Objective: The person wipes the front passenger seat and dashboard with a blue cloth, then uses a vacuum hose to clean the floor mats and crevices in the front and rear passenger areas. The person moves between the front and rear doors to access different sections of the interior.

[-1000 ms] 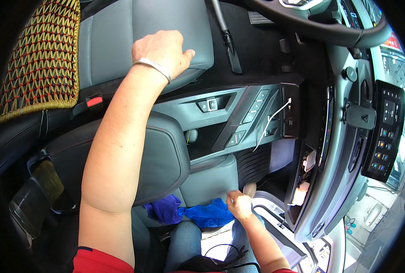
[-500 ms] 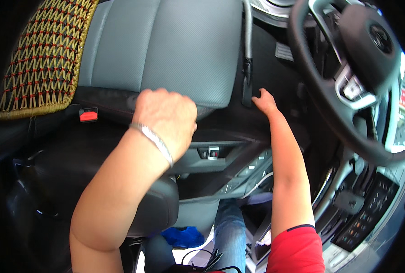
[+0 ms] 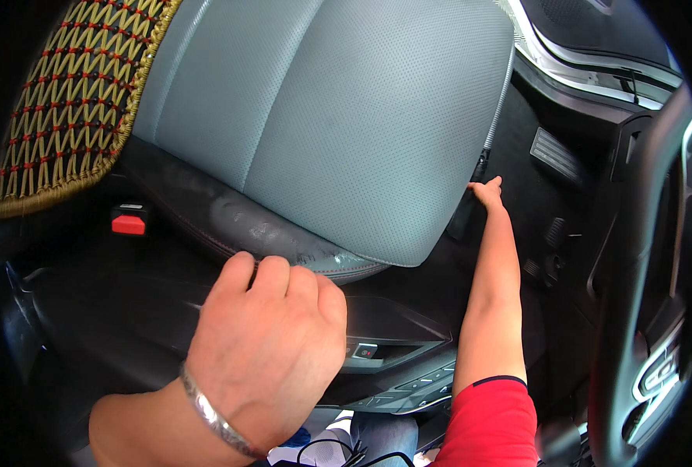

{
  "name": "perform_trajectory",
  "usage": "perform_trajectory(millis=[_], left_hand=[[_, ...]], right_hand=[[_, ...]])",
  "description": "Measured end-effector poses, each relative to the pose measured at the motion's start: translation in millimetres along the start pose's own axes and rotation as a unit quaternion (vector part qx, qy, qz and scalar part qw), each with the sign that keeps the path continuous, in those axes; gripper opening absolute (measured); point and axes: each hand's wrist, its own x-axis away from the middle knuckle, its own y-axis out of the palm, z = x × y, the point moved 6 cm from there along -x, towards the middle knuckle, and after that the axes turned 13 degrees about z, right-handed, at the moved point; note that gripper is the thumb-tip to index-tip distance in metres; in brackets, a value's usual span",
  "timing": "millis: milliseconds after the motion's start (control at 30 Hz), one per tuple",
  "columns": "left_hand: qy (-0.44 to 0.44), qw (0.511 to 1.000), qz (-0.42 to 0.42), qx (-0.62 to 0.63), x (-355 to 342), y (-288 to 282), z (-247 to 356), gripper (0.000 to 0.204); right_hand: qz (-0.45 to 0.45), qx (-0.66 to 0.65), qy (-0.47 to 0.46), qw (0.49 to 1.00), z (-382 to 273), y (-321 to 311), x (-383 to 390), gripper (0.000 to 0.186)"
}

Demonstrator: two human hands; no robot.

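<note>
Along the front edge of the blue-grey perforated leather seat (image 3: 361, 117): a silvery ribbed hose (image 3: 501, 105) runs down beside the cushion and joins a slim black plastic nozzle (image 3: 482, 163), whose lower part lies partly behind the seat's corner; propped close there, it probably leans on the cushion's edge for support.
Right hand (image 3: 488, 193): at the nozzle, bare, the arm in a red short sleeve (image 3: 490, 420) stretched long, presumably because the nozzle lies far over on the other side of the car.
Right grip: thumb and fingers look spread, one tip beside the nozzle; contact is too small to tell.
Left hand (image 3: 272, 342): knuckles up, above the dark side of the seat, a shiny silver bracelet (image 3: 213, 412) at the wrist; its stance suggests propping the leaning body.
Left grip: fingers curled under, tips hidden, so I cannot tell whether they press on or pinch anything.
Backrest side: a tan woven mat with red ties (image 3: 66, 117) hangs over the upholstery, likely for comfort; a red-buttoned belt buckle (image 3: 128, 224) sits low, within a seated person's reach.
Footwell: a ridged metallic pedal (image 3: 556, 154) stands beyond the right hand, apart from it.
</note>
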Motion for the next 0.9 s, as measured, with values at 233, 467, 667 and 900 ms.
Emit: perform_trajectory(millis=[233,467,667,900], left_hand=[[-0.036,0.999,-0.026,0.012,-2.9,0.5,3.3,0.058],[-0.024,1.000,-0.010,0.014,-3.7,-1.0,2.7,0.060],[-0.014,1.000,-0.006,0.025,-0.5,-0.5,-1.6,0.056],[0.019,1.000,0.021,0.000,3.3,0.8,-1.9,0.038]], right_hand=[[0.047,0.049,0.035,0.997,-8.9,21.5,4.2,0.109],[0.092,0.037,0.062,0.993,-30.5,34.4,38.1,0.075],[0.012,-0.010,-0.032,0.999,-56.0,48.0,41.9,0.044],[0.013,-0.365,0.068,0.929,-73.6,-58.0,72.8,0.030]])
